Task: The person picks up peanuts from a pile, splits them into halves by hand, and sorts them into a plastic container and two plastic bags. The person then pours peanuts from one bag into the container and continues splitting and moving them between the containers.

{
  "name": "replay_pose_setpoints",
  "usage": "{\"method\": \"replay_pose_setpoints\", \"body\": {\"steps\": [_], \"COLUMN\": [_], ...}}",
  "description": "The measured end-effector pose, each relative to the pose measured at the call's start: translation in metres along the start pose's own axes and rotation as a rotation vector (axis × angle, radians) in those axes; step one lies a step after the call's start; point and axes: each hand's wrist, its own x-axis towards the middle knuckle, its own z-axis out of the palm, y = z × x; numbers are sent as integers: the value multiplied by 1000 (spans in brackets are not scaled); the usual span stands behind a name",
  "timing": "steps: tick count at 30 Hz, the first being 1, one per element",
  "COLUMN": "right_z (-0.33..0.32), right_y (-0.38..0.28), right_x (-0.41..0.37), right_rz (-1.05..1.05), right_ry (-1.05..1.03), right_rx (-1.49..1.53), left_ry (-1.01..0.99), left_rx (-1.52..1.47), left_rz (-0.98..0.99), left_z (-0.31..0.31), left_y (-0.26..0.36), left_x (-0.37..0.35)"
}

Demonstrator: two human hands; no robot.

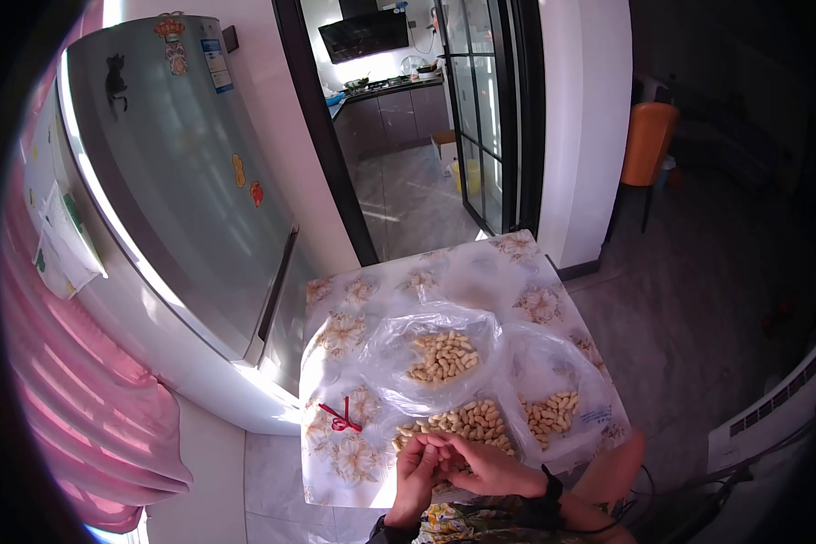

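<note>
My left hand and my right hand meet at the fingertips above the near edge of the table. Both are closed, fingers bent inward; whatever lies between them is too small or hidden to make out. Just beyond and partly beneath them spreads a loose pile of unshelled peanuts. Farther back, a clear plastic bag lies opened out with more peanuts inside. To the right, a second plastic bag holds a smaller heap of peanuts.
A floral cloth covers the table. On its left lies a red ribbon. A grey fridge stands at the left, beside a pink curtain. Past the table, a glass door opens onto a kitchen. An orange chair is at the right.
</note>
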Motion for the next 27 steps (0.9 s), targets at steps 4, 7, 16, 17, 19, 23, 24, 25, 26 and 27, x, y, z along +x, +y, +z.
{"method": "replay_pose_setpoints", "body": {"steps": [4,7,16,17,19,23,24,25,26,27], "right_z": [0,2,1,1,1,-1,-1,1,2,3], "right_y": [11,18,25,25,21,10,13,18,22,23], "right_x": [0,1,0,0,0,0,0,0,0,-1], "right_rz": [-7,-25,9,-13,-17,-9,-10,-29,-49,-49], "right_ry": [-26,-20,26,18,19,67,66,90,113,113], "right_rx": [96,167,197,164,153,60,59,42,25,26], "left_ry": [-61,-59,-40,-41,-14,-46,-15,16,17,-6], "left_rx": [-15,-18,-46,-46,22,57,50,44,44,46], "left_rz": [5,-21,-52,-52,1,11,-69,-150,-150,-165], "left_z": [-1,1,2,2,1,-3,1,3,1,-2], "left_y": [4,6,8,7,3,-3,2,5,5,5], "left_x": [-2,-3,-3,-2,-1,1,-1,-2,-2,-1]}}
